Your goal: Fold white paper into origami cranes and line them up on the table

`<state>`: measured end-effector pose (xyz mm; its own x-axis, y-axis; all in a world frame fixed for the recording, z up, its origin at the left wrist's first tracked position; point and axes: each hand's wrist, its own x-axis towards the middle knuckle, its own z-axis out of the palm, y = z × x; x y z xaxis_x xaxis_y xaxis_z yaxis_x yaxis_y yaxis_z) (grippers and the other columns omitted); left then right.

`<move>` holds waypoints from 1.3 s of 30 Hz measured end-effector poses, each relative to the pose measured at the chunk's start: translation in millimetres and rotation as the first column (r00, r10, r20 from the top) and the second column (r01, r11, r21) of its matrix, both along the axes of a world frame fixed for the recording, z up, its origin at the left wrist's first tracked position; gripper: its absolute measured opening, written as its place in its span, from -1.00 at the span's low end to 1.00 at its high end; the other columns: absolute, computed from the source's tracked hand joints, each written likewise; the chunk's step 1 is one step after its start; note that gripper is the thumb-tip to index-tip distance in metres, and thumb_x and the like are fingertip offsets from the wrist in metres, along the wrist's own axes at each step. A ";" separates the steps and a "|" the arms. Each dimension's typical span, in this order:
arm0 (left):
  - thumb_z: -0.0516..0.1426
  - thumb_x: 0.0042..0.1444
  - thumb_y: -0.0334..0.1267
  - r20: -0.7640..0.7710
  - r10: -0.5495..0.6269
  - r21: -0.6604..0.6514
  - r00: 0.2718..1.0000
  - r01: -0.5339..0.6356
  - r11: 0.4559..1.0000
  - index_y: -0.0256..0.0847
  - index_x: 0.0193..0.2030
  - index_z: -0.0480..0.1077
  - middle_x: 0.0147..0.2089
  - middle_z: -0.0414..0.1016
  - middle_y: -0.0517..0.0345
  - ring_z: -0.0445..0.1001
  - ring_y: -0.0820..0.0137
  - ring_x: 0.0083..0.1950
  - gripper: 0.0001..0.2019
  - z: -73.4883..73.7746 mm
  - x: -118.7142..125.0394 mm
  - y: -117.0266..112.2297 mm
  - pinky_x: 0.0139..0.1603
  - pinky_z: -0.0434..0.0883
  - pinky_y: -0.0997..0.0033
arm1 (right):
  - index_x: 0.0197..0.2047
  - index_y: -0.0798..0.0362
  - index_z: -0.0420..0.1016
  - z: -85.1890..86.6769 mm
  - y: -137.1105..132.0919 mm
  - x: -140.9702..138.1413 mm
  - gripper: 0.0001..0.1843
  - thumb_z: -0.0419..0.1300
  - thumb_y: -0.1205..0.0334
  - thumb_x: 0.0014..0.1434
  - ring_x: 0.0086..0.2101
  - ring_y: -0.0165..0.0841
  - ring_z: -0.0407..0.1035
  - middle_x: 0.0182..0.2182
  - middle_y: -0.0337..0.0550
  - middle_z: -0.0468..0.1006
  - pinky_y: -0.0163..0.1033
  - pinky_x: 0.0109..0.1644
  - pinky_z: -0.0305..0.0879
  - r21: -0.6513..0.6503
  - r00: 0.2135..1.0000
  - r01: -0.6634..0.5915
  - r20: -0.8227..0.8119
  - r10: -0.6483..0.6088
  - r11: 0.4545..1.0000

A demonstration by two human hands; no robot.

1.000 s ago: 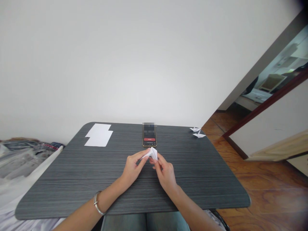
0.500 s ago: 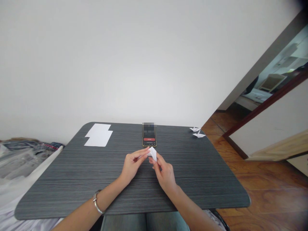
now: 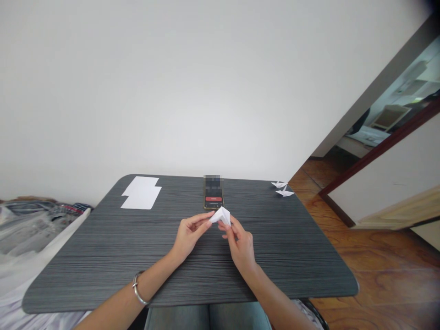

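Note:
Over the middle of the dark wood-grain table (image 3: 103, 256) I hold a small folded white paper piece (image 3: 222, 215) between both hands. My left hand (image 3: 188, 234), with a metal bangle on its wrist, pinches the paper's left tip. My right hand (image 3: 240, 243) pinches its right side from below. The paper is lifted a little above the table, just in front of a phone (image 3: 213, 199).
The phone lies screen up near the table's far edge. Two white paper sheets (image 3: 141, 192) lie at the far left corner. Two small folded paper figures (image 3: 282, 189) sit at the far right corner. Clothes are heaped at the left; a wooden floor and a doorway lie to the right.
The paper piece has turned and spread wider to the right, and my right hand has shifted slightly right with it. My left hand has barely moved.

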<state>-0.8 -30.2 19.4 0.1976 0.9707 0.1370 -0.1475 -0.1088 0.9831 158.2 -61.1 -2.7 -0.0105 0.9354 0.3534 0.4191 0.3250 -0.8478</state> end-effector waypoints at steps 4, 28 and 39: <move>0.20 -0.06 -0.20 -0.026 -0.007 -0.050 1.000 0.006 0.999 -0.25 -0.16 0.49 -0.18 0.56 0.04 0.55 0.22 -0.20 -0.70 -1.9 -0.9 0.3 -0.13 0.50 0.21 | 0.13 0.07 0.19 -1.6 0.9 0.3 -0.61 -0.10 0.23 0.24 -0.29 -0.29 0.51 -0.23 -0.09 0.58 -0.22 -0.27 0.49 0.012 1.000 0.022 0.001 -0.022 1.000; 0.14 0.01 -0.31 -0.379 0.291 0.429 0.879 -0.111 0.896 -0.15 -0.18 0.50 -0.20 0.58 0.13 0.56 0.34 -0.29 -0.79 -7.4 -2.6 -3.0 -0.27 0.52 0.39 | 0.14 0.09 0.17 -1.2 -1.1 -1.4 -0.60 -0.09 0.25 0.25 -0.23 -0.30 0.49 -0.22 -0.08 0.58 -0.27 -0.23 0.47 0.038 0.998 -0.052 0.038 0.050 0.998; 0.21 -0.06 -0.24 -0.228 0.182 0.125 0.956 -0.157 0.980 -0.20 -0.27 0.54 -0.28 0.60 0.13 0.56 0.28 -0.33 -0.81 -9.5 -0.2 1.9 -0.31 0.51 0.37 | 0.15 0.10 0.16 -4.1 -1.2 -0.4 -0.60 -0.08 0.27 0.24 -0.20 -0.31 0.48 -0.19 -0.07 0.57 -0.25 -0.17 0.46 0.049 0.997 -0.065 0.045 0.063 0.997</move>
<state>-0.9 -28.2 9.9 0.0708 0.9754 0.2087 0.1183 -0.2159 0.9692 157.8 -62.3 -6.8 -0.0859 0.9134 0.3979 0.4320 0.3940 -0.8112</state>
